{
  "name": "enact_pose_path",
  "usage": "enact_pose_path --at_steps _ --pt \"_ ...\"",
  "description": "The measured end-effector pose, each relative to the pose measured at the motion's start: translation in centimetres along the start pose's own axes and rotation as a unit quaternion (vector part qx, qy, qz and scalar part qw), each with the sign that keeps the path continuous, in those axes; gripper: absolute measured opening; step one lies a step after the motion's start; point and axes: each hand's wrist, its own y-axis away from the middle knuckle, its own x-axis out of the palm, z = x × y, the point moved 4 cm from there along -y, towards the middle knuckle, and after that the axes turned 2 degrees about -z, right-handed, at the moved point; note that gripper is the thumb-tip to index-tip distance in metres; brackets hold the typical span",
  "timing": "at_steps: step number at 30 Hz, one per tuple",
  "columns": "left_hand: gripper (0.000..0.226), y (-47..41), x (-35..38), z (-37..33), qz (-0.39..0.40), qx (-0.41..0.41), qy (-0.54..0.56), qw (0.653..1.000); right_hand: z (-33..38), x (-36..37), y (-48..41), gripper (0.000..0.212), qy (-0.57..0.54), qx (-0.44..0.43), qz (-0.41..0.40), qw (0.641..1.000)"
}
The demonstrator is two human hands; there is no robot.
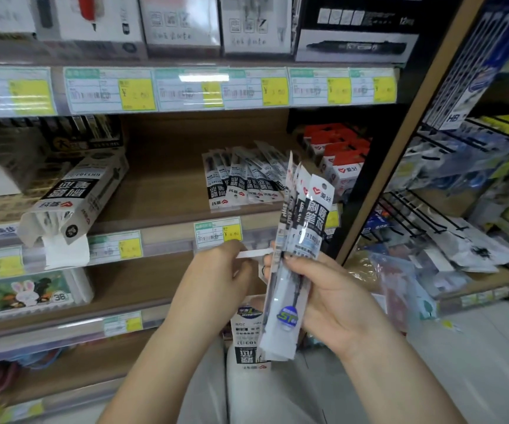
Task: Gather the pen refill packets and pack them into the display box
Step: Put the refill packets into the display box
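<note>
A bundle of pen refill packets (296,240) stood upright between the two hands, its printed faces fanned slightly at the top. The right hand (332,298) gripped the bundle's lower half, fingers curled round the front and the thumb hidden behind it. The left hand (216,276) was curled, thumb and fingertips pinching the end of a thin white strip (251,254) that ran across to the bundle at the right fingers; what the strip was attached to could not be made out.

Directly below the bundle, on the person's lap, a second box (247,341) with the same black-and-white print showed partly behind the packets. Further back, more loose packets (241,182) lay fanned on the wooden shelf (161,191), just above a yellow-and-green price tag (218,232). At the left of the same shelf an open display box (76,197) lay tilted, its flap hanging over the shelf edge. Red-and-white boxes (339,157) stood just right of the loose packets, and a wire rack (415,215) filled the right side.
</note>
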Motion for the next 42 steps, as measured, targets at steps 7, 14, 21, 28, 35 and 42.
enact_pose_path --at_steps 7,14,21,28,35,42 --pt "0.006 -0.3 0.3 -0.1 0.032 -0.002 0.008 0.999 -1.0 0.2 -0.1 0.045 -0.014 -0.019 -0.027 0.999" --pt "0.011 -0.2 0.2 -0.1 0.052 0.0 0.046 0.998 -0.4 -0.7 -0.1 0.024 -0.028 -0.074 -0.096 0.992" --pt "0.019 0.0 0.1 -0.6 0.073 0.029 0.063 0.995 0.8 -1.3 -0.1 0.028 -0.069 -0.17 -0.153 0.971" --pt "0.022 0.0 0.0 -0.8 0.118 0.076 0.061 0.988 1.5 -1.8 0.1 0.034 -0.02 -0.33 -0.261 0.907" --pt "0.021 0.0 -0.2 -0.6 0.121 0.074 0.079 0.987 0.4 -2.4 -0.6 0.013 0.187 -0.372 -0.254 0.873" --pt "0.025 -0.1 -0.2 -0.2 0.135 0.048 0.102 0.984 0.6 -2.2 -1.4 0.014 0.239 -0.352 -0.166 0.89"
